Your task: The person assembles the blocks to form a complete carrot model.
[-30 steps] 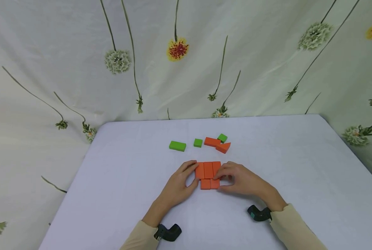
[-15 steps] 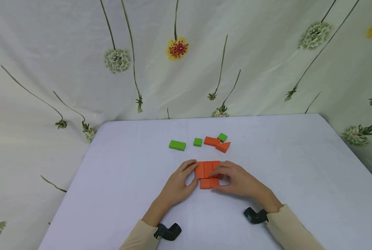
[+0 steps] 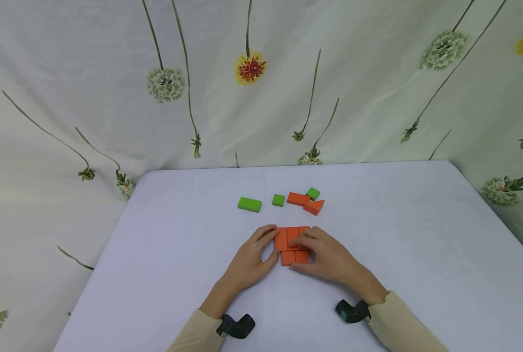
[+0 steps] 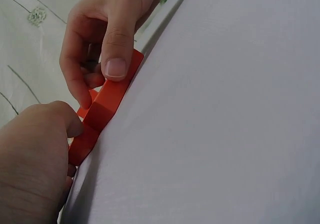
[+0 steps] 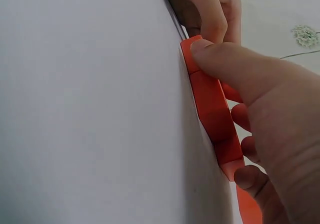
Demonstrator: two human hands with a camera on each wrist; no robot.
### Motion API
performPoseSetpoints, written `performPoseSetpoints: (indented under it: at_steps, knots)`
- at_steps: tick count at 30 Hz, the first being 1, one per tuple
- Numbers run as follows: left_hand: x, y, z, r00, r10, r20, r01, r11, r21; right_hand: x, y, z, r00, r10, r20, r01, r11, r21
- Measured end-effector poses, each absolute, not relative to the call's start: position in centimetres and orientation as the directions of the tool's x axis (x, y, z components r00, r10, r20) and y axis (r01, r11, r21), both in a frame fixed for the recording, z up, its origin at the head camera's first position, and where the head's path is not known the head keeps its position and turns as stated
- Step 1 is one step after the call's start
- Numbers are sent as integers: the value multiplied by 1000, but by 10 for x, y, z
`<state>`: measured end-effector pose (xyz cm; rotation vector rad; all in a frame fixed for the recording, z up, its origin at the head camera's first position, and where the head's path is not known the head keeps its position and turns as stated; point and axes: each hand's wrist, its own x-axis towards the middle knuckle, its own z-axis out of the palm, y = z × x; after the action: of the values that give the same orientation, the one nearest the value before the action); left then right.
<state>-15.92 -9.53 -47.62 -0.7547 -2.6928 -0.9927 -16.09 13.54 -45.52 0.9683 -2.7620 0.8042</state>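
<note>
A flat cluster of orange blocks (image 3: 290,240) lies on the white table (image 3: 178,274), with a row of upright pieces above two small squares. My left hand (image 3: 270,243) presses its fingers and thumb against the cluster's left side. My right hand (image 3: 303,249) lies over the right part, fingers curled on top and thumb against the lower edge. In the left wrist view the right hand's thumb (image 4: 116,66) pinches the orange blocks (image 4: 107,104). The right wrist view shows the same thumb (image 5: 225,59) on the blocks' (image 5: 210,104) edge.
Behind the cluster lie a green rectangular block (image 3: 250,204), a small green cube (image 3: 278,200), an orange bar (image 3: 298,199), another green cube (image 3: 312,193) and an orange wedge (image 3: 314,207). A floral cloth (image 3: 252,68) hangs behind the table.
My right hand has slid left over the orange cluster and now covers more of its right column. The left hand and the loose blocks have stayed put.
</note>
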Motion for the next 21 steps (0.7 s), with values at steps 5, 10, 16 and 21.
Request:
performPoseSetpoints:
  at_steps: [5, 10, 16, 21]
  knots:
    - [-160, -95, -478, -860, 398, 320, 511, 659, 553, -161, 142, -448, -773, -596, 219, -616, 621, -485]
    - [-160, -95, -479, -861, 400, 313, 508, 666, 546, -164, 152, -445, -769, -613, 180, -602, 601, -527]
    - [-160, -94, -478, -863, 401, 306, 505, 664, 551, -168, 156, -449, -765, -618, 181, -608, 601, -518]
    - [-159, -94, -477, -860, 400, 317, 511, 664, 546, -168, 155, -449, -762, -621, 186, -614, 598, -515]
